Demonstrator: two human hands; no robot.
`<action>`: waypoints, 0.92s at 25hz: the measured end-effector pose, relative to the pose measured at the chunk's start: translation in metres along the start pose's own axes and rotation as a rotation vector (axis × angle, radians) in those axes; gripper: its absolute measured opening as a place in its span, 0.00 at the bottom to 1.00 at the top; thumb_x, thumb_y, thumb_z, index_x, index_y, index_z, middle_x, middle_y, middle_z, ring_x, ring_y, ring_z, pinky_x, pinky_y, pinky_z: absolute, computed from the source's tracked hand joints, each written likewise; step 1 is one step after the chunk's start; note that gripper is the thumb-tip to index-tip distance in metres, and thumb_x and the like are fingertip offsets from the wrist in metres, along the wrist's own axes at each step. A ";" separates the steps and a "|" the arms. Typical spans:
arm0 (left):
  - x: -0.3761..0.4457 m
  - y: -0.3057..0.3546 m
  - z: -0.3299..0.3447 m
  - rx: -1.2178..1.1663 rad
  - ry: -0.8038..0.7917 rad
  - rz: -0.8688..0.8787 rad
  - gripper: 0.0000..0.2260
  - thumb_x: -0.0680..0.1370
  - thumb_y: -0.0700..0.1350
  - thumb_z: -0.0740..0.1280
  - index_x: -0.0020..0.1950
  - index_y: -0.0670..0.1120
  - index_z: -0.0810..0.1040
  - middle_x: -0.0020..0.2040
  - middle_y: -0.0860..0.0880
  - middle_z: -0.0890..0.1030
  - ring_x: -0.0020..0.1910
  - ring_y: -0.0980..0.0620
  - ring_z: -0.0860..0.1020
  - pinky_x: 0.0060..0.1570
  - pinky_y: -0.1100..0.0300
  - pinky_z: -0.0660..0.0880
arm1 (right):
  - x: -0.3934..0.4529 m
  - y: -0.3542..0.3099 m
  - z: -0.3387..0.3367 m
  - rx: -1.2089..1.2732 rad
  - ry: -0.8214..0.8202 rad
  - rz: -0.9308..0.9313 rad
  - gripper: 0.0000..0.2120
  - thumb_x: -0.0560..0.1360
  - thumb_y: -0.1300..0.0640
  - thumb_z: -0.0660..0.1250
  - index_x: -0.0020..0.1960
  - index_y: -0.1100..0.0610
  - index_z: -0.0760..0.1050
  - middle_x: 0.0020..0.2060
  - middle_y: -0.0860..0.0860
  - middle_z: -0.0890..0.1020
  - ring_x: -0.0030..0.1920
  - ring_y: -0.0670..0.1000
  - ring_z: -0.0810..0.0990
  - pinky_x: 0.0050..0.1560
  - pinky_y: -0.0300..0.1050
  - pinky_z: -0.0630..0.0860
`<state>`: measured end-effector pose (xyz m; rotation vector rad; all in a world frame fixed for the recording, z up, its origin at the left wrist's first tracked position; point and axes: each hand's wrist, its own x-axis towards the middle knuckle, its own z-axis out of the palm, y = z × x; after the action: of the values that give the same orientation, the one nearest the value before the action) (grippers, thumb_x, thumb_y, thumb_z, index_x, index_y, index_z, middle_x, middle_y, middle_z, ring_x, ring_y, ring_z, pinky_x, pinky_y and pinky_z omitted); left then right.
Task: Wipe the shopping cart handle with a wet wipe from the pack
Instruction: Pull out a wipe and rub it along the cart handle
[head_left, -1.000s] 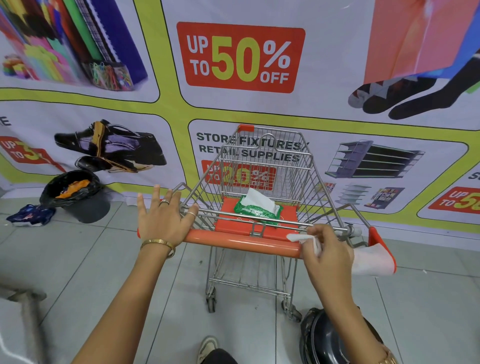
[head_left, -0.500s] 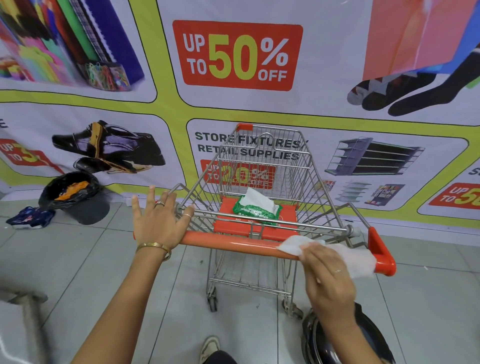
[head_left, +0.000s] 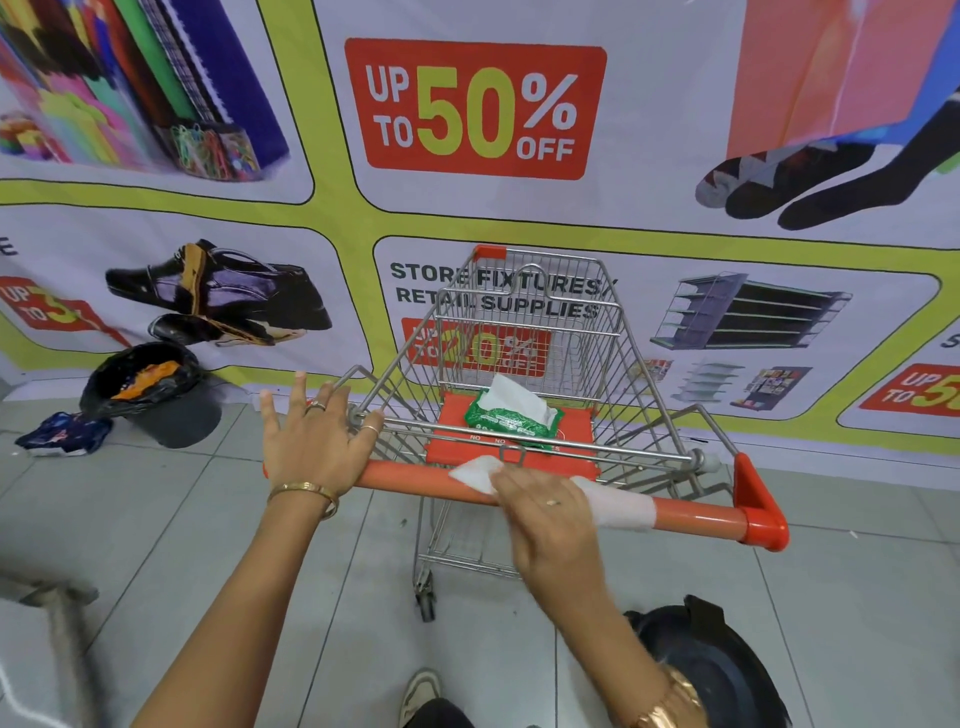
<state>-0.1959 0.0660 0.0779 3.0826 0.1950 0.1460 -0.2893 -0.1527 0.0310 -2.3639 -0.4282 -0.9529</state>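
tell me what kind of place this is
Probably a shop or a mock-up of one: a wire shopping cart stands on a tiled floor before a wall banner advertising discounts and store fixtures.

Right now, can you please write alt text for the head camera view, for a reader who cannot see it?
A person's right hand presses a white wet wipe along the orange shopping cart handle, while the left hand rests open on its other end. A green wipe pack lies in the cart.
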 end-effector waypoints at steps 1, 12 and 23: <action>0.000 0.000 0.000 0.003 -0.003 0.000 0.35 0.71 0.62 0.43 0.72 0.48 0.65 0.74 0.47 0.67 0.77 0.46 0.51 0.73 0.42 0.39 | -0.005 0.011 -0.013 0.018 -0.014 -0.006 0.10 0.76 0.62 0.57 0.53 0.58 0.75 0.47 0.55 0.84 0.50 0.51 0.76 0.53 0.41 0.68; -0.002 0.007 -0.002 -0.021 -0.018 0.000 0.34 0.71 0.62 0.44 0.71 0.49 0.66 0.73 0.48 0.68 0.77 0.47 0.51 0.73 0.42 0.40 | 0.016 -0.019 0.010 -0.033 -0.054 0.285 0.11 0.71 0.57 0.61 0.46 0.55 0.81 0.41 0.49 0.85 0.40 0.53 0.80 0.46 0.43 0.65; -0.003 0.004 -0.002 -0.036 0.005 0.009 0.33 0.71 0.61 0.44 0.73 0.50 0.62 0.75 0.49 0.65 0.77 0.47 0.50 0.73 0.42 0.40 | -0.003 0.021 -0.031 -0.148 -0.024 0.215 0.12 0.73 0.57 0.60 0.46 0.59 0.81 0.40 0.52 0.84 0.43 0.50 0.78 0.47 0.39 0.64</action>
<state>-0.1988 0.0613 0.0798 3.0478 0.1766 0.1552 -0.2981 -0.1884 0.0395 -2.4947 -0.1114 -0.8826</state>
